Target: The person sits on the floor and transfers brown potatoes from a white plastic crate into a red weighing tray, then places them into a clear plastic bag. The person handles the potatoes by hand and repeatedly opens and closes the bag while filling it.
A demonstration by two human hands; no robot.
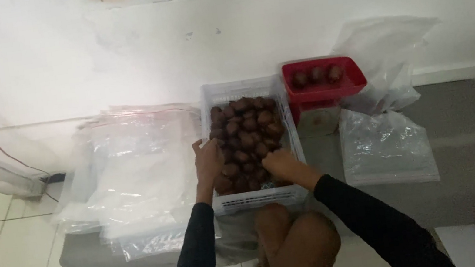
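Single view from my head, steeply down and forward toward the wall, close over my knees.

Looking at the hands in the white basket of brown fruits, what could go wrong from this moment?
1. The white basket is heaped with brown fruits; the right hand digging in might push some over the rim.
2. The red tray stands raised on a small scale; a bump could tip it.
3. Dim light may hide bad fruits.
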